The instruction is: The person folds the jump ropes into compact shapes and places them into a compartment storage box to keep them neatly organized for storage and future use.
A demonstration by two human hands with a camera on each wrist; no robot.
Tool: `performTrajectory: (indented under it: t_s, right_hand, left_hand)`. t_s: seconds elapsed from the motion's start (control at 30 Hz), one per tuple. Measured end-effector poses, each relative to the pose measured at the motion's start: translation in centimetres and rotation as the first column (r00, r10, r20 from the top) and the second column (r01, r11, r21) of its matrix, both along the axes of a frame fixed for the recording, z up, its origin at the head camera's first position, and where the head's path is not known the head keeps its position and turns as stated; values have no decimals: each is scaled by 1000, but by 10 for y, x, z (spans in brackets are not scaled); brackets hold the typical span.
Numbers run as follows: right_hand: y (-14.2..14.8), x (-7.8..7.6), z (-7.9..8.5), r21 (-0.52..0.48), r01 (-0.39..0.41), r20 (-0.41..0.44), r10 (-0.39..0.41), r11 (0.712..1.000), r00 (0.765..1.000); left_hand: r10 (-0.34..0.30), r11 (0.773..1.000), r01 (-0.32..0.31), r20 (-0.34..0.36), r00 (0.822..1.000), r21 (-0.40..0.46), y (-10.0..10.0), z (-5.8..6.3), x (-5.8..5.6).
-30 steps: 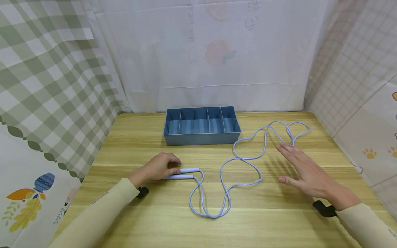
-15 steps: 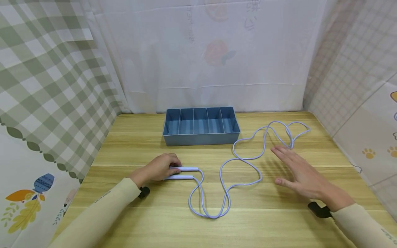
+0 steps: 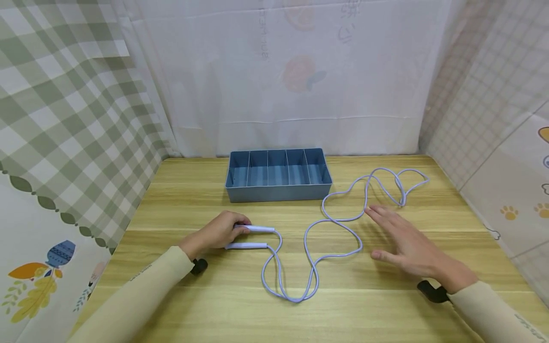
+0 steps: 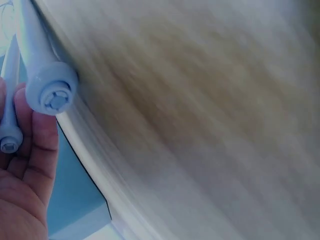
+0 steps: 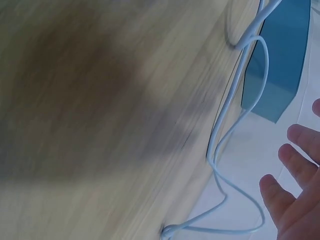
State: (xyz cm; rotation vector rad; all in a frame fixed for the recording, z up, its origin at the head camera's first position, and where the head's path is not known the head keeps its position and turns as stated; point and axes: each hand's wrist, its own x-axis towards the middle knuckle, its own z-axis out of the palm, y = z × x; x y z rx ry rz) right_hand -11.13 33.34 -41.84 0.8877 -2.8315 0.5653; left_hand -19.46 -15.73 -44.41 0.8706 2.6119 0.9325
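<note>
A lilac jump rope (image 3: 315,259) lies in loose loops across the wooden table. Its two handles are side by side at the left end. My left hand (image 3: 218,232) pinches the farther handle (image 3: 261,229) between thumb and fingers. The nearer handle (image 3: 246,246) rests beside that hand, apart from the grip; in the left wrist view its round end cap (image 4: 54,97) shows up close. My right hand (image 3: 405,243), fingers straight, is above the table just right of the rope's middle loops. In the right wrist view its fingertips (image 5: 272,192) hold nothing.
A blue-grey tray (image 3: 279,192) with several compartments stands behind the rope at the back of the table (image 3: 180,305). Cloth hangs at the back (image 3: 206,95), left and right sides. The rope's far loops (image 3: 413,178) spread toward the back right.
My left hand has taken hold of the farther handle and moved it slightly away from the nearer one. My right hand has shifted left over the table.
</note>
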Motion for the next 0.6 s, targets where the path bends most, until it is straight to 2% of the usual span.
performTrajectory:
  t_s: [0.17, 0.4, 0.6]
  right_hand:
    - [-9, 0, -1, -3, -10, 6, 10, 1000, 1000]
    - [-22, 1, -3, 8, -25, 9, 25, 1000, 1000]
    - [-31, -1, -6, -10, -56, -9, 56, 998, 998]
  left_hand:
    - [6, 999, -6, -1, 1000, 44, -1, 1, 1]
    - [19, 990, -32, 97, 995, 139, -2, 5, 0]
    - [12, 984, -33, 117, 993, 175, -1, 8, -1]
